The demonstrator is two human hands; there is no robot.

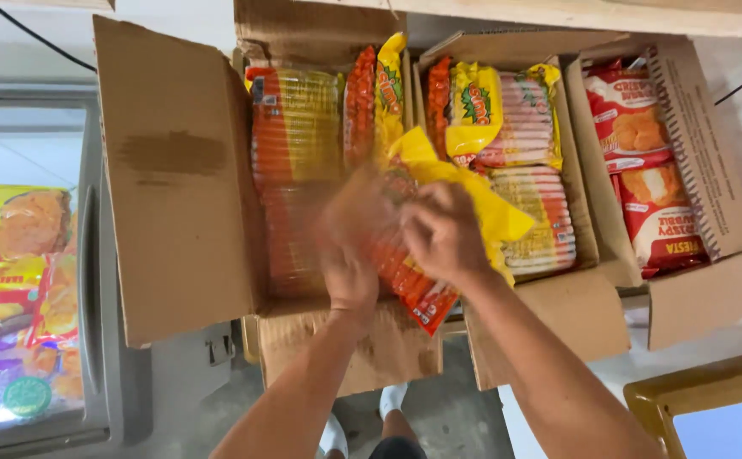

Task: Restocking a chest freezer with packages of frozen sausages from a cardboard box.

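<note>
The sausage pack [413, 255], orange-red with a yellow end, is held above the left cardboard box [175, 178]. It looks soft, slick and floppy, best gripped at both ends. The right hand [443, 234] clamps its top; the left hand [349, 276], blurred, supports underneath.

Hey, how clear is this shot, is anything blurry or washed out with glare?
In the head view, the left hand and the sausage pack it grips with the right hand are smeared by motion blur; the open cardboard boxes and the red nugget bags stay fairly sharp; the freezer lid at the left is washed pale by glare, and the lighting is otherwise even, without hard shadows.
</note>
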